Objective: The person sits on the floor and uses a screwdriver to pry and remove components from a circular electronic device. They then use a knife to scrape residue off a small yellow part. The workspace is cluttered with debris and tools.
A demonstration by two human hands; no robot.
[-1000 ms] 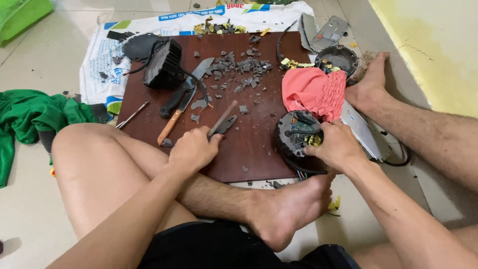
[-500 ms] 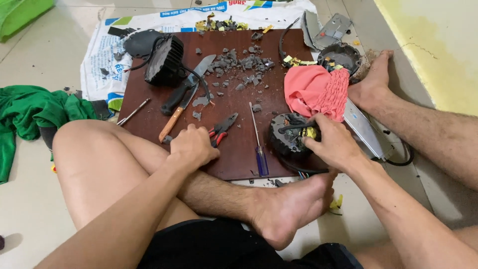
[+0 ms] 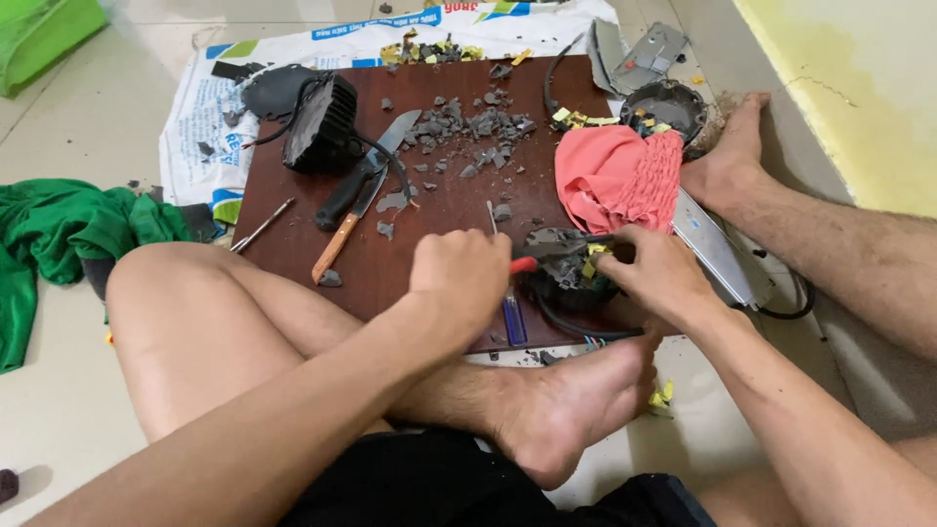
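Dark round housing (image 3: 571, 273): it sits at the near right edge of the brown board (image 3: 293, 195), just beyond the person's bare foot (image 3: 576, 410), with black cable looping out beneath it.
Head view, left hand (image 3: 459, 273): clenched in a fist around red-handled pliers (image 3: 547, 252), whose grey nose reaches rightward into the housing.
Head view, right hand (image 3: 654, 273): fingers pinched on the housing's right rim, steadying it; exactly how much they enclose cannot be told.
Key relation: the housing lies to the right of the left fist, and the pliers' long axis runs left to right, almost level, from fist to housing top. The right hand is touching it; the left reaches it only through the tool.
Nearby: a blue-handled screwdriver (image 3: 509, 303) lies just beside the left fist, pointing away from the person.
Further off: a pink cloth (image 3: 615, 176) beyond the housing, a wooden-handled knife (image 3: 356, 220) well to the left, and grey rubble (image 3: 468, 132) scattered mid-board.
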